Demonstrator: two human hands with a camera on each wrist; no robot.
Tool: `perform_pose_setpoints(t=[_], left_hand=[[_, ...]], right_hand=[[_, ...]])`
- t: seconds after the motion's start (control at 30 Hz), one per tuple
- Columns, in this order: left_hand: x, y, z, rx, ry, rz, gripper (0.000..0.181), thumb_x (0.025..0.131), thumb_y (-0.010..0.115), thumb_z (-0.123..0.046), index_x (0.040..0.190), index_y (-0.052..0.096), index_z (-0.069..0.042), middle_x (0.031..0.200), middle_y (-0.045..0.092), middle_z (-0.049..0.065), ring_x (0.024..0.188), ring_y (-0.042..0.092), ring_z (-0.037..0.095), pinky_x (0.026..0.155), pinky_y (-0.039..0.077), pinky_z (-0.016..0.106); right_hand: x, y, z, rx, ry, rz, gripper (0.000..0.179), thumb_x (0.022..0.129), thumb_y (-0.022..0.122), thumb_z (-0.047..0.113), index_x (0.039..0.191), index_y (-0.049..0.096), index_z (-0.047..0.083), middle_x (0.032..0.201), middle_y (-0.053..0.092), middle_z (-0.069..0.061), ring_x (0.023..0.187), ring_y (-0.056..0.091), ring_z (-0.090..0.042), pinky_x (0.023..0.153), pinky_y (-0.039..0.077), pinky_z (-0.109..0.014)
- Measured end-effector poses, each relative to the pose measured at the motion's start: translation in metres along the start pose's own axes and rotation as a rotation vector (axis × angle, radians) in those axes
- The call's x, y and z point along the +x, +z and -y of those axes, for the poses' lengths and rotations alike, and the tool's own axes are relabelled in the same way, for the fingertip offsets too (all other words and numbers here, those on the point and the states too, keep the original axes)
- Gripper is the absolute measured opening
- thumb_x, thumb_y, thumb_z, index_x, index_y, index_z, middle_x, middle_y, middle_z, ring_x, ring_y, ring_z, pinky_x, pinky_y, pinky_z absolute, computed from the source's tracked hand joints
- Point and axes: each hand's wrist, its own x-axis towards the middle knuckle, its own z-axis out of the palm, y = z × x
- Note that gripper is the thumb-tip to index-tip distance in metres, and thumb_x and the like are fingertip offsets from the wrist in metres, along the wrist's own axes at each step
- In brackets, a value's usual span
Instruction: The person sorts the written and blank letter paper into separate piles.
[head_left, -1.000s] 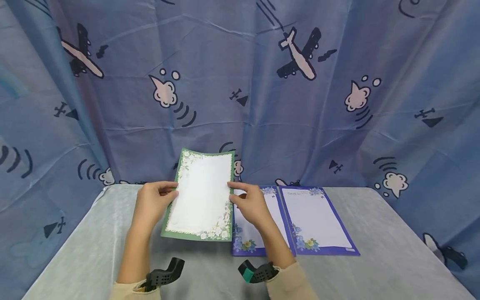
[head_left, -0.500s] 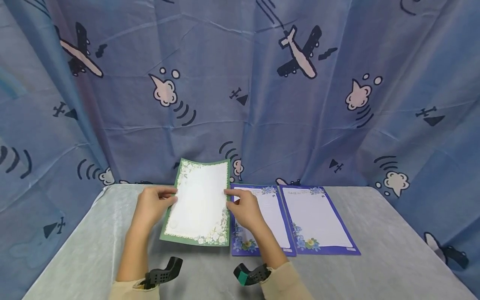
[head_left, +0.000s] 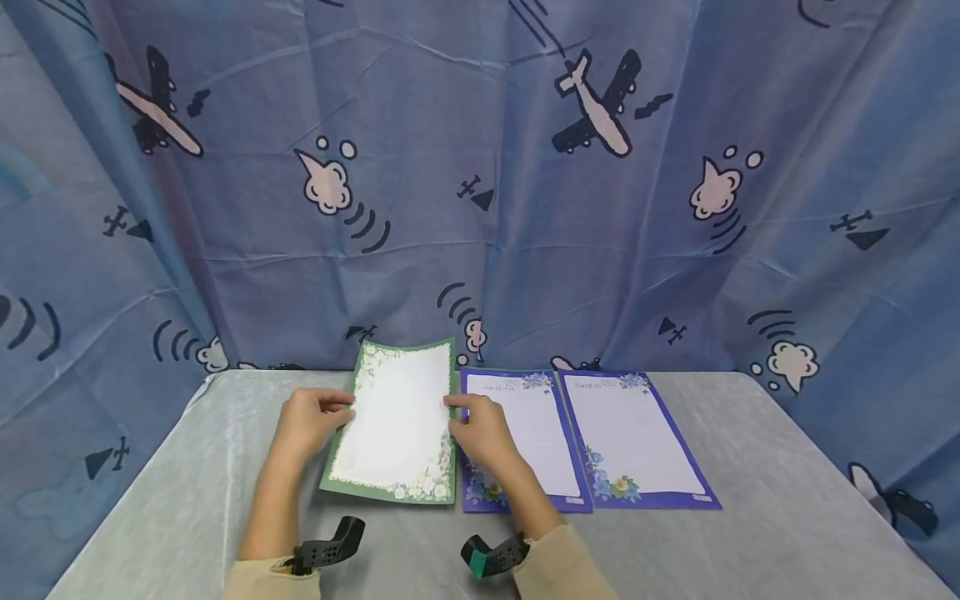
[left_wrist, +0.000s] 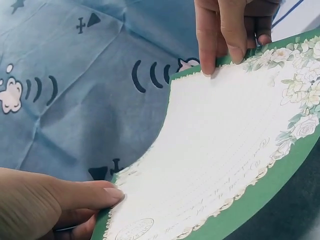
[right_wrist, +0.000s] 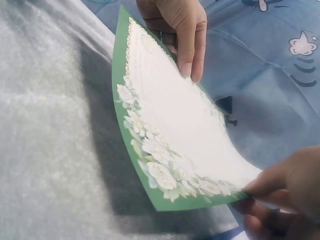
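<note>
A sheet of white letter paper (head_left: 401, 417) with a green border and printed white flowers is held up between both hands. The left hand (head_left: 306, 423) pinches its left edge, and the right hand (head_left: 483, 429) pinches the right edge. In the left wrist view the paper (left_wrist: 215, 135) bows into a curve between the two grips. From the right wrist view, its near green edge (right_wrist: 180, 204) hangs above the table, with a shadow beneath. Beside it, partly behind the right hand and forearm, lies a purple-bordered sheet (head_left: 540, 442) with blue flowers.
A second purple-bordered sheet (head_left: 633, 437) lies flat to the right, against the first one. The table has a pale grey cover (head_left: 787, 500). Behind it hangs a blue curtain (head_left: 480, 167) printed with airplanes. Each wrist wears a black camera mount (head_left: 330, 546).
Both hands have lowered the green-bordered paper toward the table and shifted slightly left, keeping hold of it. More of the left purple-bordered sheet shows now.
</note>
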Motion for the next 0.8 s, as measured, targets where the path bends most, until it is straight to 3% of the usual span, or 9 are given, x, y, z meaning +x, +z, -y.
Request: perform_pose_setpoints(t=[0.13,0.27,0.4,0.5,0.67,0.8], left_hand=[[0.002,0.002,0.005,0.006,0.005,-0.001,0.022,0.091,0.072,-0.008,0.112,0.076,0.000,0.105,0.073,0.021,0.095,0.067,0.032,0.073,0.054,0.038],[0.002,0.004,0.008,0.008,0.005,0.002,0.023,0.091,0.073,-0.009,0.111,0.076,-0.001,0.106,0.073,0.022,0.098,0.067,0.034,0.077,0.055,0.042],[0.003,0.005,0.010,0.009,0.004,-0.001,0.022,0.090,0.074,-0.009,0.111,0.076,-0.001,0.107,0.074,0.022,0.101,0.068,0.036,0.080,0.056,0.043],[0.003,0.006,0.013,0.011,0.003,-0.002,0.022,0.090,0.073,-0.008,0.110,0.077,-0.001,0.107,0.074,0.022,0.101,0.068,0.036,0.081,0.056,0.045],[0.004,0.007,0.016,0.012,0.000,-0.002,0.022,0.089,0.074,-0.008,0.109,0.077,0.000,0.106,0.074,0.023,0.100,0.068,0.036,0.084,0.055,0.047],[0.004,0.009,0.018,0.012,-0.006,0.003,0.021,0.089,0.074,-0.008,0.109,0.077,-0.001,0.105,0.074,0.022,0.100,0.068,0.036,0.085,0.055,0.049]], right_hand=[[0.001,0.004,-0.002,-0.029,-0.016,-0.002,0.040,0.092,0.056,-0.004,0.130,0.067,0.002,0.048,0.027,0.008,0.042,0.022,-0.007,0.040,0.026,-0.018],[0.001,0.007,-0.004,-0.048,-0.030,-0.008,0.040,0.090,0.057,-0.005,0.129,0.067,-0.001,0.055,0.040,0.002,0.044,0.025,-0.008,0.042,0.027,-0.018],[0.000,0.011,-0.007,-0.066,-0.039,-0.014,0.039,0.090,0.059,-0.004,0.128,0.068,-0.001,0.089,0.069,-0.013,0.047,0.031,-0.008,0.044,0.032,-0.019],[0.000,0.014,-0.008,-0.086,-0.050,-0.026,0.038,0.090,0.060,-0.004,0.127,0.068,-0.001,0.114,0.071,-0.020,0.049,0.035,-0.008,0.045,0.033,-0.019],[-0.001,0.018,-0.010,-0.105,-0.047,-0.036,0.037,0.090,0.061,-0.004,0.126,0.069,-0.001,0.123,0.070,-0.023,0.051,0.041,-0.008,0.045,0.036,-0.020],[0.000,0.022,-0.014,-0.147,-0.040,-0.043,0.038,0.089,0.063,-0.002,0.126,0.070,0.001,0.118,0.072,-0.021,0.054,0.045,-0.008,0.047,0.039,-0.021]])
